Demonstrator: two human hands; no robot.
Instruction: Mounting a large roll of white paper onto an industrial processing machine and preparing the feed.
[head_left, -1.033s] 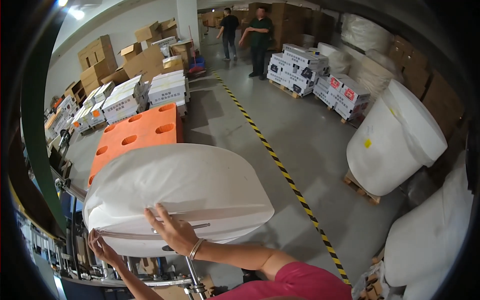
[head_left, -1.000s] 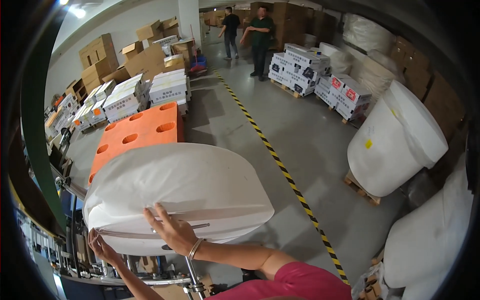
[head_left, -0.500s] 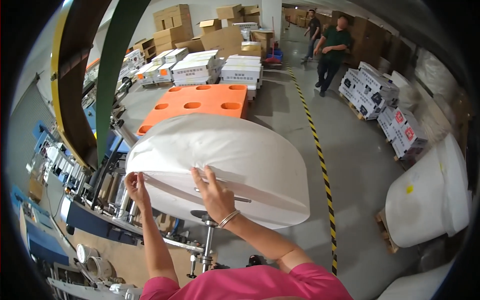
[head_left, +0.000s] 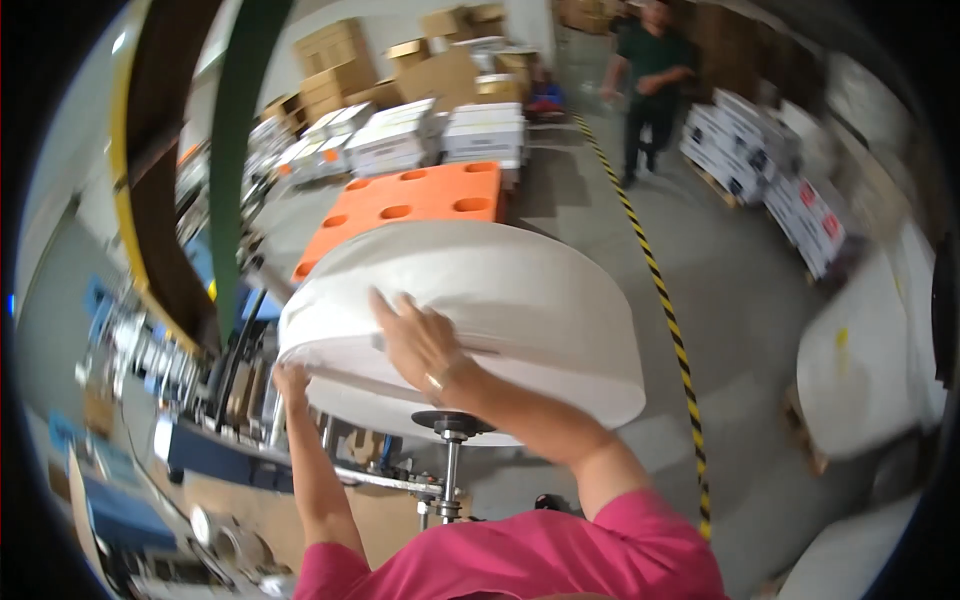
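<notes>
Pinching the edge of the white roll (head_left: 520,275) with my left hand (head_left: 292,382), I am holding my right hand (head_left: 417,345) spread over its side, near the black disc (head_left: 430,418).

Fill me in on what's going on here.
A person in a pink shirt has both hands at a big white roll. The left hand is at its left edge; the right hand, fingers spread, is over its near side, too blurred to tell whether it touches. A metal shaft with a dark disc shows at the roll's near end. Beyond the roll is an orange slab; farther off, a co-worker in dark green is in the aisle.
</notes>
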